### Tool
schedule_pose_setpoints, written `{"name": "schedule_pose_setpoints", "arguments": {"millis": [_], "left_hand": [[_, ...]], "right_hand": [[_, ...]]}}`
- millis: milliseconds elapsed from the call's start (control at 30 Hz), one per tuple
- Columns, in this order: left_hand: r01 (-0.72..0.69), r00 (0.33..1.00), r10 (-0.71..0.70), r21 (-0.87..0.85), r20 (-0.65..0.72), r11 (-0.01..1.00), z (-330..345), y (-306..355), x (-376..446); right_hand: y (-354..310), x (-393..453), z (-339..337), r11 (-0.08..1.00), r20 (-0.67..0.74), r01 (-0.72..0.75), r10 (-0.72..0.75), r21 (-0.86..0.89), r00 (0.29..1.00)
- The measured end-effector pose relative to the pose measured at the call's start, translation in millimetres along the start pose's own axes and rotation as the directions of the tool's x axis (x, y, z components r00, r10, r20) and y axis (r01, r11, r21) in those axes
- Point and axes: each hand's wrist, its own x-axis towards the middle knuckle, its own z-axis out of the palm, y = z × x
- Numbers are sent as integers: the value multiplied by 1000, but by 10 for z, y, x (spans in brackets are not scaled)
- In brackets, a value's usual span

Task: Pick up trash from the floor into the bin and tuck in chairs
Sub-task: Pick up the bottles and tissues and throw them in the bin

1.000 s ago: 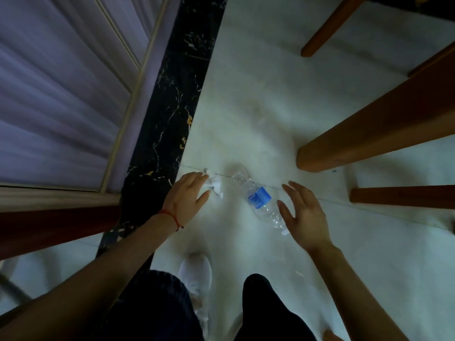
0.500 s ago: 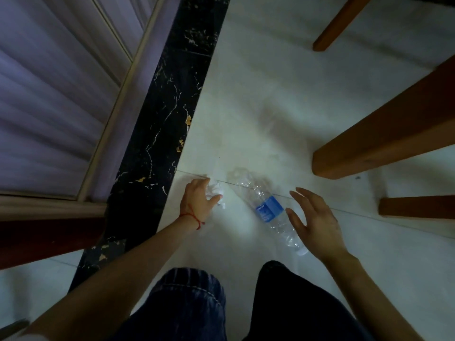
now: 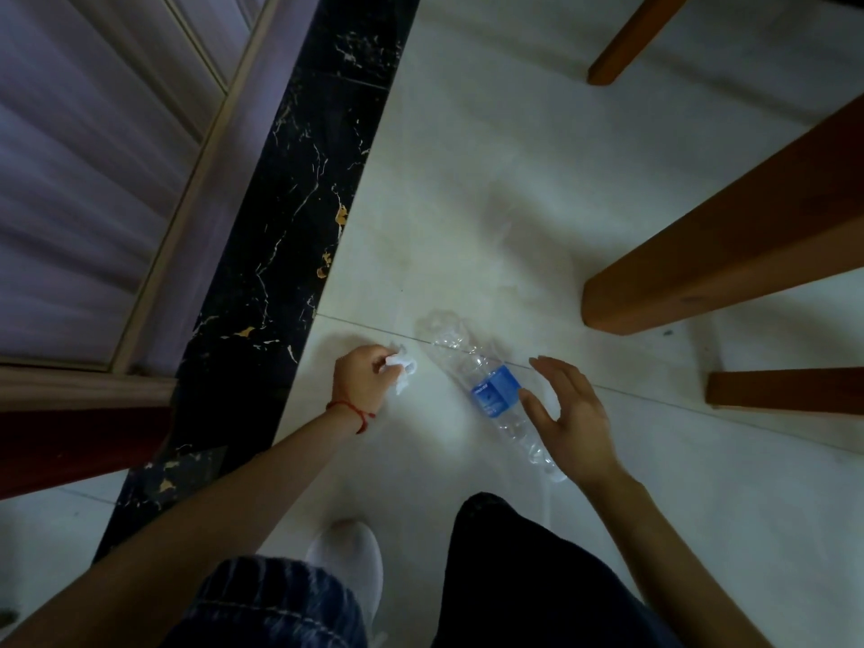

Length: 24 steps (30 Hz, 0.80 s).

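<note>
A crumpled white paper scrap (image 3: 403, 370) lies on the pale floor tile, and my left hand (image 3: 362, 381), with a red string at the wrist, has its fingers closed around it. To its right an empty clear plastic bottle (image 3: 486, 390) with a blue label lies on its side, cap end toward me. My right hand (image 3: 568, 413) hovers over the bottle's near half with fingers spread, holding nothing. No bin is in view.
Thick brown wooden furniture legs (image 3: 729, 254) stand just right of the bottle, with another leg (image 3: 785, 390) farther right and one at the top (image 3: 626, 44). A black marble strip (image 3: 280, 236) and a curtained wall (image 3: 93, 170) run along the left. My white shoe (image 3: 346, 558) is below.
My left hand has closed its fingers on the paper scrap. My right hand has come closer over the bottle. The camera has shifted slightly.
</note>
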Motion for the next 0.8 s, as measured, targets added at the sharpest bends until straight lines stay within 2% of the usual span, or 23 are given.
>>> {"name": "schedule_pose_setpoints", "arguments": {"millis": [67, 133, 367, 467, 600, 800], "left_hand": [[118, 993, -117, -123, 18, 985, -26, 9, -53], [184, 983, -177, -233, 50, 955, -59, 22, -102], [229, 973, -204, -447, 105, 865, -172, 2, -222], [239, 970, -227, -459, 82, 856, -213, -30, -259], [223, 974, -212, -474, 77, 852, -260, -81, -296], [229, 971, -237, -468, 43, 854, -460, 80, -362]], "right_hand": [[-22, 62, 58, 1000, 22, -21, 21, 21, 1000], [-53, 118, 131, 998, 40, -48, 46, 43, 998], [-136, 296, 390, 976, 201, -215, 218, -37, 955], [-130, 310, 436, 965, 212, -263, 259, -9, 942], [-129, 320, 434, 945, 205, -305, 277, 118, 939], [-229, 293, 226, 828, 244, -445, 380, 340, 892]]}}
